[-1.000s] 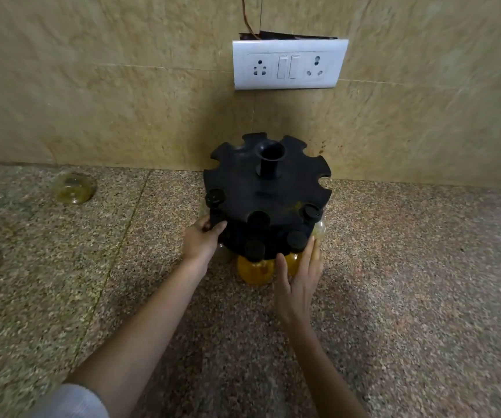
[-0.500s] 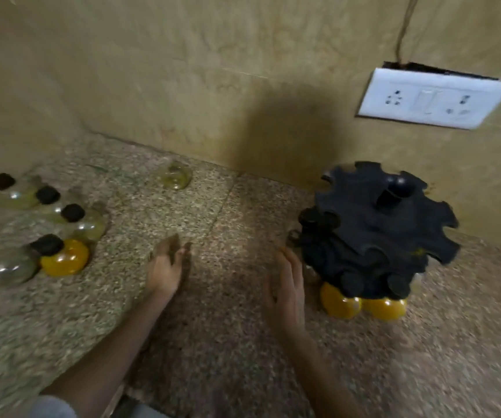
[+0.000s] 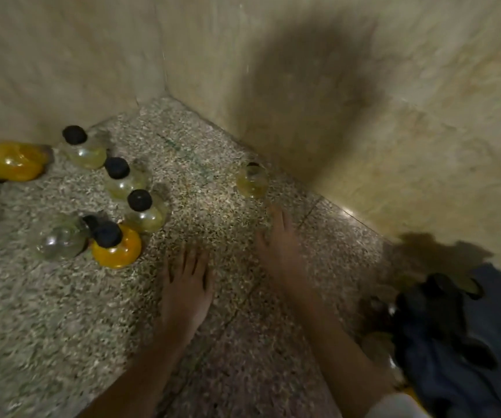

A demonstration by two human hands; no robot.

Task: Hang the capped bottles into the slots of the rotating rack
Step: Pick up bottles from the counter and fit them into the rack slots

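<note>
Both the left hand and right hand reach forward, fingers straight, holding nothing.

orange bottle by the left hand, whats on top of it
A black cap sits on the orange bottle, covering its neck and mouth, so those cannot be seen.

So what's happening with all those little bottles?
A person is hanging small capped bottles on a dark rack, which sits blurred at the lower right. Right now both hands are empty: the left hand and the right hand stretch out flat above the speckled stone surface. A cluster of bottles waits ahead of the left hand, the nearest an orange bottle with a black cap. One clear bottle stands alone by the wall, just past the right hand's fingertips.
</note>
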